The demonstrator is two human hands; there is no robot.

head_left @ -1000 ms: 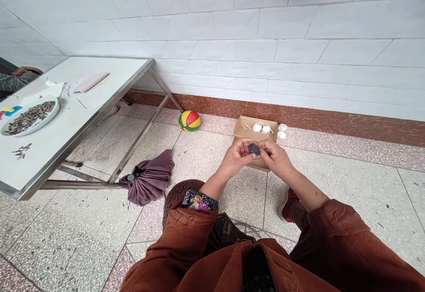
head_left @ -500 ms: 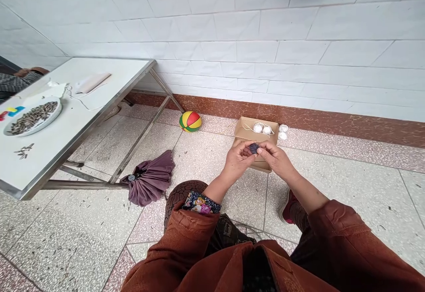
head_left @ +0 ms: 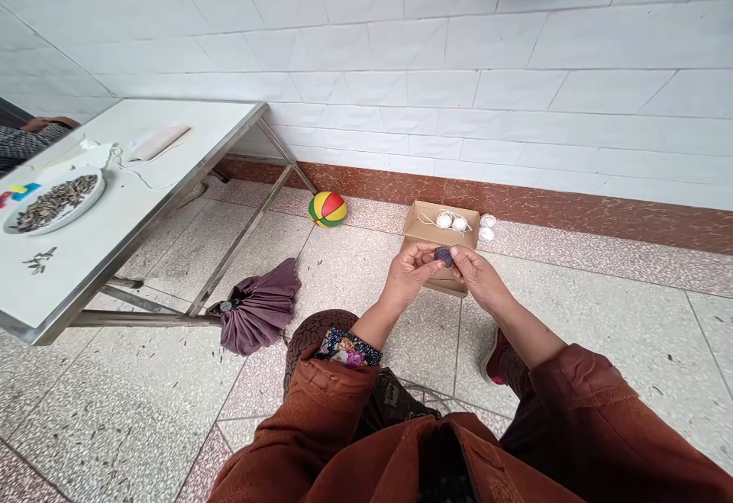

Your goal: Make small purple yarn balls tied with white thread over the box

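The left hand (head_left: 405,274) pinches a dark yarn ball (head_left: 443,257) between thumb and fingers; the right hand (head_left: 479,278) pinches its 3 o'clock side. Held up between them, the ball appears over the near part of an open cardboard box (head_left: 440,237). Seen from that ball, a purple umbrella (head_left: 260,308) is between 8 and 9 o'clock, beside the frame of the counter (head_left: 114,251), which bears a plate (head_left: 85,210) of sunflower seeds (head_left: 54,204). Two white yarn balls (head_left: 443,219) sit inside the box toward 12 o'clock. A multicoloured ball (head_left: 327,209) rests at 10 o'clock, near the tiled wall (head_left: 355,45).
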